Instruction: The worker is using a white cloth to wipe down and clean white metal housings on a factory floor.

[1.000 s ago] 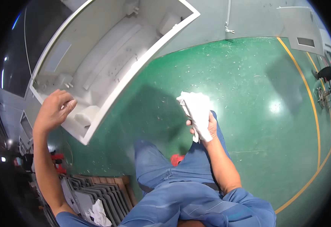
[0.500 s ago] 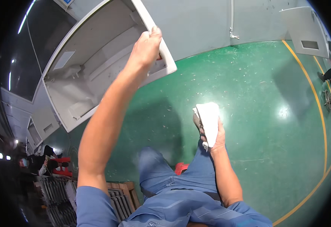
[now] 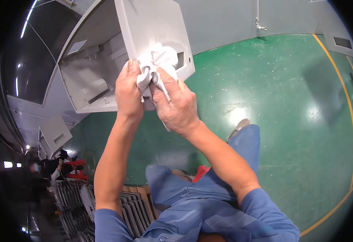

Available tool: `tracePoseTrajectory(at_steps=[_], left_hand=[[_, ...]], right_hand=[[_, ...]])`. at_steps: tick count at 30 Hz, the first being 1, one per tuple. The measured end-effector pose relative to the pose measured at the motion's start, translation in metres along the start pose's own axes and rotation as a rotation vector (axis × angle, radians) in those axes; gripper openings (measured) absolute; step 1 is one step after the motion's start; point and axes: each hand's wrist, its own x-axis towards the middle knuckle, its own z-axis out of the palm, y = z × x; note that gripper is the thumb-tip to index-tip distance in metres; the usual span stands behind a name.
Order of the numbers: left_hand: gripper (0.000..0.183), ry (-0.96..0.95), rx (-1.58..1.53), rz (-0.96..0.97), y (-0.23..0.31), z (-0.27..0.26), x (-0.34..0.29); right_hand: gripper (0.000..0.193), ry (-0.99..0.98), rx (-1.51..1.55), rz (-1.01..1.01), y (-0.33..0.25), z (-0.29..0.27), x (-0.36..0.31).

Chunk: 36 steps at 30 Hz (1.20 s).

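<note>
A large light-grey hollow housing [image 3: 154,28] stands tilted in front of me, its open inside to the left and a flat outer face with a rectangular cutout to the right. My left hand [image 3: 128,94] is closed at the housing's near rim, thumb pointing up; its other fingers are mostly hidden. From the right, my right hand [image 3: 176,105] grips a crumpled white cloth [image 3: 162,56] and presses it on the outer face beside the rim. The cloth bunches between both hands and covers part of the cutout.
Similar grey housings stand at the left [image 3: 57,135] and far right [image 3: 340,38]. Stacked grey panels [image 3: 134,211] lean near my left elbow, and a person in dark clothes [image 3: 49,167] is beyond. A yellow line [image 3: 348,109] crosses the green floor [image 3: 289,133].
The housing has turned, now showing its outer face. My right hand has brought the cloth up from near my knee onto it. My left hand has moved lower along the rim.
</note>
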Motion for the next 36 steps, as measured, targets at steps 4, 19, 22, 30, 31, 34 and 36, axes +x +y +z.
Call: tracePoseTrajectory(at_steps=[4, 19, 22, 30, 31, 34, 36], left_hand=[[0.032, -0.021, -0.003, -0.021, -0.003, -0.022, -0.034], [0.037, -0.112, -0.030, -0.054, 0.014, -0.046, -0.033], [0.037, -0.136, 0.037, -0.061, 0.010, -0.048, -0.034], [0.041, -0.027, -0.067, -0.113, 0.004, -0.050, -0.024], [0.040, -0.014, -0.073, -0.094, 0.005, -0.049, -0.022], [0.038, 0.107, -0.148, -0.077, 0.001, -0.041, -0.027], [0.038, 0.002, -0.048, -0.083, 0.004, -0.049, -0.027]], right_hand=[[0.040, 0.094, -0.342, 0.068, 0.062, 0.015, -0.029], [0.047, 0.115, -0.386, -0.208, 0.052, 0.030, -0.073], [0.026, -0.189, -0.445, 0.768, 0.168, -0.007, -0.074], [0.040, 0.059, 0.130, 0.086, -0.017, 0.014, 0.039], [0.047, 0.037, -0.015, -0.150, -0.033, 0.022, 0.049], [0.052, -0.064, -0.133, -0.104, -0.015, 0.051, 0.050], [0.035, 0.044, -0.295, 0.163, 0.048, 0.067, 0.046]])
